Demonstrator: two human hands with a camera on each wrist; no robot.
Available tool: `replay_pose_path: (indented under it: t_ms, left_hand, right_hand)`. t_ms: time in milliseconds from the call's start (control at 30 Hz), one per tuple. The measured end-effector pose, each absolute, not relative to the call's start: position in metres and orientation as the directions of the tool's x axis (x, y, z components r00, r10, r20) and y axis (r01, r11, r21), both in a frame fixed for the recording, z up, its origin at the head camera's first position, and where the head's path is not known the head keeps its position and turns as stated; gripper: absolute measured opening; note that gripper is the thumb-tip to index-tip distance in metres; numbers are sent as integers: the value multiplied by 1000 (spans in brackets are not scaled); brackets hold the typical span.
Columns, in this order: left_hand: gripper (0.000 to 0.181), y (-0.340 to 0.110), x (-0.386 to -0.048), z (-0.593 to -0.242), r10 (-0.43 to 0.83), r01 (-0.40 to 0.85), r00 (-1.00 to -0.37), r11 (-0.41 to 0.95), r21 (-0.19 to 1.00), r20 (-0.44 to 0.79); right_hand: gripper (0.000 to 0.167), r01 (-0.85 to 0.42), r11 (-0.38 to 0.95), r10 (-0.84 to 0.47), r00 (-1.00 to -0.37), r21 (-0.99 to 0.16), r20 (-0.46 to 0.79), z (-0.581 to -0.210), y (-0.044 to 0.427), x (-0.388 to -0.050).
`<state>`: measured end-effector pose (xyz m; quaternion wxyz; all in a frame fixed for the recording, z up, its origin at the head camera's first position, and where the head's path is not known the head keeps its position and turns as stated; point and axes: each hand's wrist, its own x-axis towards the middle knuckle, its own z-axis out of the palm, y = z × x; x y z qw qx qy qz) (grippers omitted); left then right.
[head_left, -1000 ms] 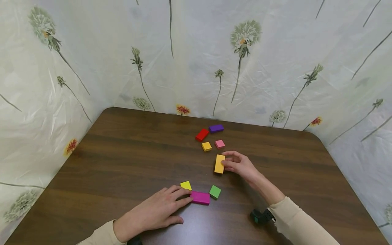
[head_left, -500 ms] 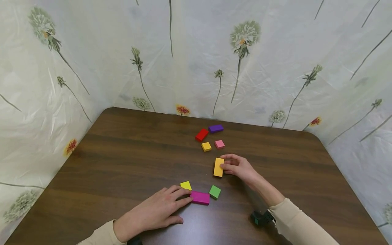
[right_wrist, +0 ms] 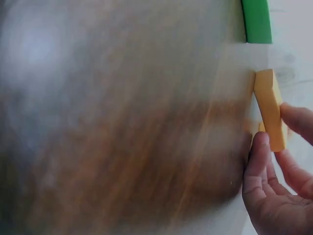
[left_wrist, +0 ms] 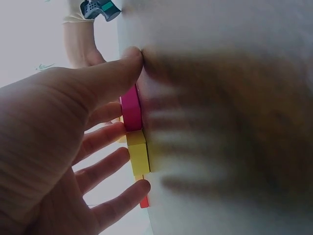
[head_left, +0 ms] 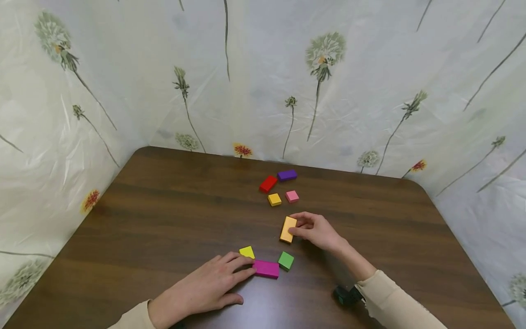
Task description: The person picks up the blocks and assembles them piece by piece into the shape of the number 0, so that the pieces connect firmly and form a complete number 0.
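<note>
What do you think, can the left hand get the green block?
Probably yes. The magenta block lies between the left hand and the green block, so that hand might need to go over or around, but nothing covers the green block.

You wear long, plain cream sleeves: the left sleeve (head_left: pixel 133 317) and the right sleeve (head_left: pixel 394 297) both end short of your bare left hand (head_left: pixel 213 279) and right hand (head_left: pixel 317 232). By the right cuff (head_left: pixel 367 279) sits a small black device (head_left: pixel 344 295) with a green patch (left_wrist: pixel 107 6) and a strap (left_wrist: pixel 91 10) dotted with tiny holes.
</note>
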<state>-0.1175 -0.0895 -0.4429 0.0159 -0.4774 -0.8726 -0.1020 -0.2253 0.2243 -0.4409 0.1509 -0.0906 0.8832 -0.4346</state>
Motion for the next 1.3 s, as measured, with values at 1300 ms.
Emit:
replay_pose_path:
  t_ms: [1300]
  left_hand:
    - [61, -89, -118, -442, 825, 817, -562, 541, 200, 63]
  right_hand:
    - [35, -252, 676, -419, -904, -692, -81, -441, 224, -216]
